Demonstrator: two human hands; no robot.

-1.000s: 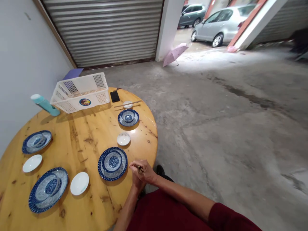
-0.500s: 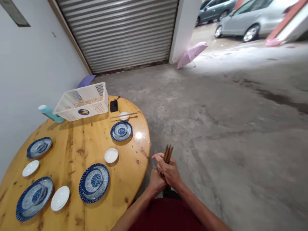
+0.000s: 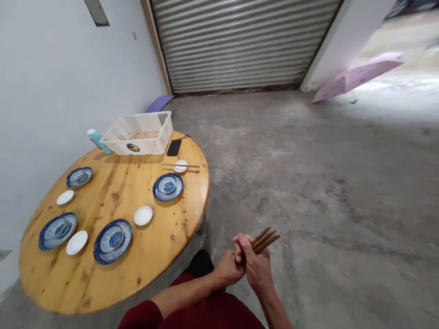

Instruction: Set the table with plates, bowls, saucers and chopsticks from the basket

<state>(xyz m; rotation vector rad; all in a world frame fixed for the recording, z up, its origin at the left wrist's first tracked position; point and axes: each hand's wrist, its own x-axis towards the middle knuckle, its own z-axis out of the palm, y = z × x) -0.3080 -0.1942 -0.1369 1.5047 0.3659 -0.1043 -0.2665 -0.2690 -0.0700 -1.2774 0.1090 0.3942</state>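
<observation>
A bundle of several brown chopsticks (image 3: 265, 238) is gripped in both fists, clear of the table's right edge. My left hand (image 3: 230, 268) closes around its lower end. Farther up, my right hand (image 3: 255, 260) wraps the bundle, and the tips stick out to the upper right. On the round wooden table (image 3: 154, 246), the closest settings are a blue-rimmed plate with a bowl (image 3: 112, 241), a small white dish (image 3: 143, 215) and another blue-rimmed plate with a bowl (image 3: 168, 187). A pair of chopsticks (image 3: 190, 166) rests across a white dish (image 3: 180, 169) beyond them.
A white plastic basket (image 3: 151, 145), a black phone (image 3: 174, 147) and a light-blue bottle (image 3: 99, 140) stand at the table's far side. More plates (image 3: 58, 230) and dishes lie on the left. A pink umbrella (image 3: 356, 77) sits on the concrete floor near the roller shutter (image 3: 240, 45).
My view has turned left and the table shows more fully. The chopstick bundle has tilted from nearly upright to slanting right, still in both hands.
</observation>
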